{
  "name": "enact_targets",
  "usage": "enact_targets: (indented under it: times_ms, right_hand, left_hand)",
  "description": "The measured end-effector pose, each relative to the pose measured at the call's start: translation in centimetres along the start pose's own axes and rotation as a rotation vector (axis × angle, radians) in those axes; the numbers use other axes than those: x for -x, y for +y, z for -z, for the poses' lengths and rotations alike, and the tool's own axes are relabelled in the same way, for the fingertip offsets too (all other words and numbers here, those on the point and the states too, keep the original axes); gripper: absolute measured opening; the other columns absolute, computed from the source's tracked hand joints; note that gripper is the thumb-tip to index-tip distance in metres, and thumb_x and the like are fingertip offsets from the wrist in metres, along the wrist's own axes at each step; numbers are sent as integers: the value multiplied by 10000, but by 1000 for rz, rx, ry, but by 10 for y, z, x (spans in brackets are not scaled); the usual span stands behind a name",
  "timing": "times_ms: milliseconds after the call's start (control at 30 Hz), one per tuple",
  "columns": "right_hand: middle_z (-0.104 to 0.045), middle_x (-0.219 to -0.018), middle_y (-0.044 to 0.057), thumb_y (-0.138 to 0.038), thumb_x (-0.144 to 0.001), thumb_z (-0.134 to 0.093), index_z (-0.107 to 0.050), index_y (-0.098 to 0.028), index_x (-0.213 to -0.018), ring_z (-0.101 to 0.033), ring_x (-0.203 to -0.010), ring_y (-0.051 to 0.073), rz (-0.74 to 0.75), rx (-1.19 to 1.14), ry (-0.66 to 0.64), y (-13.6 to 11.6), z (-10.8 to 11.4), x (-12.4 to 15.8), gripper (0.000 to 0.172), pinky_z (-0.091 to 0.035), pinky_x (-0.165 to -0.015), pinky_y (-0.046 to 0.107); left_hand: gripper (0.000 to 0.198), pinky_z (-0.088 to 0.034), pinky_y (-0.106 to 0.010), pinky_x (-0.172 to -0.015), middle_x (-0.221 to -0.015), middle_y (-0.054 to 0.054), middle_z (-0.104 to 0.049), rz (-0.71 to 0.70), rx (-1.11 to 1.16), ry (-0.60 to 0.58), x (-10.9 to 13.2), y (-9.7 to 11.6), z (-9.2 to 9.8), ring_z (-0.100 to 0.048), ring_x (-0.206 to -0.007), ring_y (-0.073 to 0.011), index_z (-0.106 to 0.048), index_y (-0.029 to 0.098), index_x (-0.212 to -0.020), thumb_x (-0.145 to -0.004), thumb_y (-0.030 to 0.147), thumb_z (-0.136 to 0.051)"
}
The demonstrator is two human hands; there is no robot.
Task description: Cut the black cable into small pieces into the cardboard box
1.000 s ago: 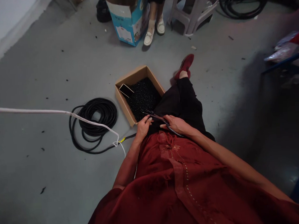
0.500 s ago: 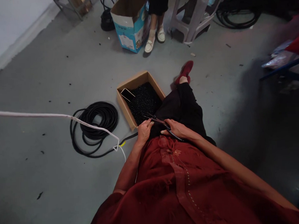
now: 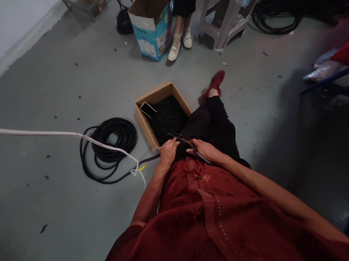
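Looking slightly farther up than a second ago, with cardboard box (image 3: 147, 130) and coil (image 3: 128, 135) sitting a touch lower in view; keeping both hands in nearly the same place over the lap. Gripping scissors (image 3: 183, 139) in right hand (image 3: 204, 149), fingers wrapped around the handles, blades pointing left and slightly away, across the near part of the box in view. Holding left hand (image 3: 167, 153) just beside the blades, thumb and fingers drawn together on black cable (image 3: 149, 158); unable to see the cable's end beneath them. Not touching hand to hand, with only scissors between. Trailing the cable back from under left wrist to the coil, on grey floor (image 3: 79, 215) left of the box. See white cord (image 3: 50, 133) crossing in front of the coil and bending beside a yellow mark (image 3: 142, 167) near the cable. See many small black pieces (image 3: 169, 115) in the box, plus a dark rectangular object (image 3: 148, 109) with a pale edge, tilted in the far left corner. Farther off, see blue-and-white carton (image 3: 148, 37), another person's white shoes (image 3: 173, 53) and pale plastic stool (image 3: 224, 25).
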State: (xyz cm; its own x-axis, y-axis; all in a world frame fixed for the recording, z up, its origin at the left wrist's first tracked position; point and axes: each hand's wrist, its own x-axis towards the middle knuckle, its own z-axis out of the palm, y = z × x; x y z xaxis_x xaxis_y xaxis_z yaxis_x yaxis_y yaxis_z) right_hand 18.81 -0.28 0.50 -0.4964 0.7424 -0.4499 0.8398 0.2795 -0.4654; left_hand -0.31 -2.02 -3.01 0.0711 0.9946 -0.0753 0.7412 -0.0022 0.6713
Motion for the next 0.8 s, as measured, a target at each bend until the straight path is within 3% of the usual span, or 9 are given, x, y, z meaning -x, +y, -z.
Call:
enact_targets:
  times_ms: [533, 800]
  right_hand:
    - [-646, -928, 128, -587, -860, -290, -462, -193, -1050, -617, -835, 250, -89, 97, -82, -1, -3, -7, 469, -381, -609, 266]
    - [-655, -861, 134, -603, -839, -328, -507, -195, -1049, -625, -788, 260, -175, 80, -94, 5, -11, -13, 493, -381, -589, 272]
  left_hand:
    - [315, -457, -271, -759, -919, -54, -669, 152, 163, -49, -5, -12, -15, -600, -810, -154, -615, 170, -1089, -855, 306, -453]
    - [367, -468, -254, -671, -846, -40, -677, 247, 288, -102, -9, -20, -21, -591, -707, -135, -597, 147, -1120, -840, 336, -453]
